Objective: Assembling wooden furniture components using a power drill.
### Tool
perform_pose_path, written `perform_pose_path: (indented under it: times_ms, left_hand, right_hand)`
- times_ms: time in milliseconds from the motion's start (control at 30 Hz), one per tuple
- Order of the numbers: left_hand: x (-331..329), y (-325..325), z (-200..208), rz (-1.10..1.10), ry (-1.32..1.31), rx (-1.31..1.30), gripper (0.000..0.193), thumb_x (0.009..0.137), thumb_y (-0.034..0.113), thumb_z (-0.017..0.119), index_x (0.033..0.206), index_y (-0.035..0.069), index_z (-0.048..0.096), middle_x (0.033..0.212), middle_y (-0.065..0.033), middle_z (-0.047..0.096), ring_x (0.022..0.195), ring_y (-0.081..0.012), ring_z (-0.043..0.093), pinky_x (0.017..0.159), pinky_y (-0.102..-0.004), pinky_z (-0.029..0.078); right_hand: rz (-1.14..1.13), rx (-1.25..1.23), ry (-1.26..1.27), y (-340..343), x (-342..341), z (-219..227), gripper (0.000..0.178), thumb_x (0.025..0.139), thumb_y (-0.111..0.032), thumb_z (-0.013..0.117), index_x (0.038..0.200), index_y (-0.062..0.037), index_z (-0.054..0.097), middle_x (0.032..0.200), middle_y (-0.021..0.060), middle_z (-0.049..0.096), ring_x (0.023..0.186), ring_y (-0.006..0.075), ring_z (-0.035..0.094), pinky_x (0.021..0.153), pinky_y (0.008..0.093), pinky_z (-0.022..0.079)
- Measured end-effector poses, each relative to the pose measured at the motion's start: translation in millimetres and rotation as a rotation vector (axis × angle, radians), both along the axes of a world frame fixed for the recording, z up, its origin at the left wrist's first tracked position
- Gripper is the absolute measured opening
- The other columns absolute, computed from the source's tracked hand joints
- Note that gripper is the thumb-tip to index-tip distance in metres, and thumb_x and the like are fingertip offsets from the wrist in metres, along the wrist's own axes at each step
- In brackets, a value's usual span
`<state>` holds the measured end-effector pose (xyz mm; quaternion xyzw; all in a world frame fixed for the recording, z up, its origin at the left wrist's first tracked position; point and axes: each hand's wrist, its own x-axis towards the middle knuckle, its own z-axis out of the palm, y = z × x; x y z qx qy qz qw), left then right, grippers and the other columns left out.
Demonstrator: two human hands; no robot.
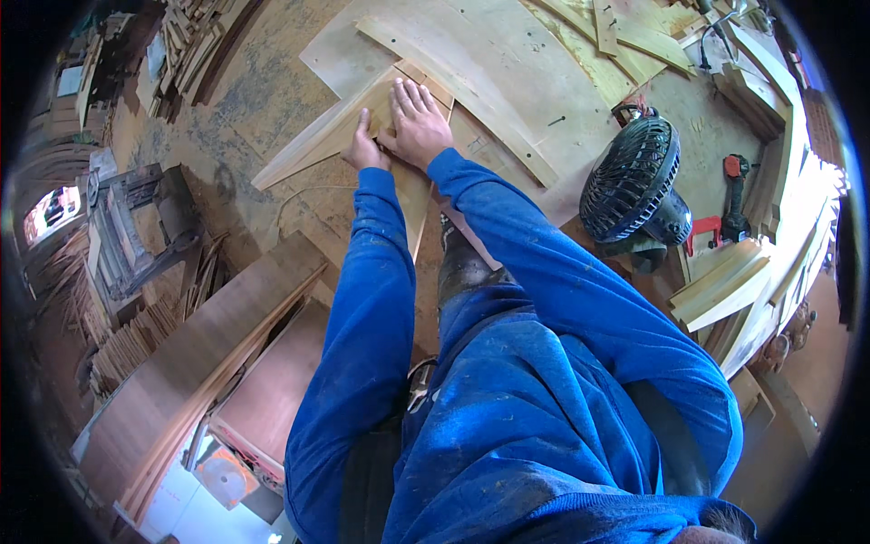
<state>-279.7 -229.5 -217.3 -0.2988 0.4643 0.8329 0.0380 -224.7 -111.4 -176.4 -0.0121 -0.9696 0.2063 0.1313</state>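
Note:
Both my hands rest on a light brown wooden board [412, 195] in front of me. My right hand [419, 125] lies flat on it, palm down, fingers stretched forward. Close beside it on the left, my left hand [367, 145] touches the board with one digit pointing forward; its other fingers are partly hidden. The hands nearly meet at the right thumb. Under the board's left side runs a pale wooden strip [304, 156]. Another long strip [489, 113] lies slantwise past my right hand, on a pale sheet [517, 72].
A black fan [632, 177] stands to the right, with a cordless power tool [735, 199] beyond it. Wood pieces [725, 286] are stacked at the right. Reddish-brown panels [204, 354] lean at the lower left, near a metal-framed machine [136, 227]. Offcuts [195, 45] are piled far left.

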Motion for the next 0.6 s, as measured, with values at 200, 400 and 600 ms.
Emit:
perform_pose_path:
  times_ms: [200, 400, 600]
  left_hand:
    - [-2.2, -4.6, 7.0, 0.027, -0.039, -0.045, 0.044, 0.09, 0.004, 0.078, 0.129, -0.007, 0.061, 0.129, -0.0161, 0.065, 0.11, -0.0299, 0.067, 0.094, -0.0435, 0.058]
    - [-1.2, 1.0, 7.1, 0.056, -0.037, -0.078, 0.044, 0.089, 0.002, 0.079, 0.129, -0.007, 0.062, 0.128, -0.0157, 0.066, 0.11, -0.0305, 0.067, 0.093, -0.0448, 0.059]
    - [-0.6, 6.6, 3.8, -0.013, 0.023, -0.083, 0.05, 0.09, 0.01, 0.079, 0.131, -0.01, 0.058, 0.128, -0.0166, 0.063, 0.111, -0.0309, 0.065, 0.093, -0.0446, 0.057]
  right_hand:
    - [0.0, 0.001, 0.048, -5.5, -3.5, 0.8, 0.083, 0.091, -0.055, 0.059, 0.145, 0.0077, 0.052, 0.159, 0.0236, 0.044, 0.151, 0.0348, 0.036, 0.126, 0.0474, 0.026]
    - [0.007, -0.056, 0.03, -3.7, -3.0, -1.7, 0.079, 0.091, -0.049, 0.06, 0.145, 0.0079, 0.052, 0.159, 0.0252, 0.042, 0.152, 0.0363, 0.035, 0.127, 0.0478, 0.024]
    - [-0.005, -0.049, 0.029, 0.9, -4.0, -3.0, 0.079, 0.091, -0.049, 0.062, 0.144, 0.0082, 0.052, 0.159, 0.0252, 0.042, 0.152, 0.0364, 0.035, 0.127, 0.0476, 0.024]
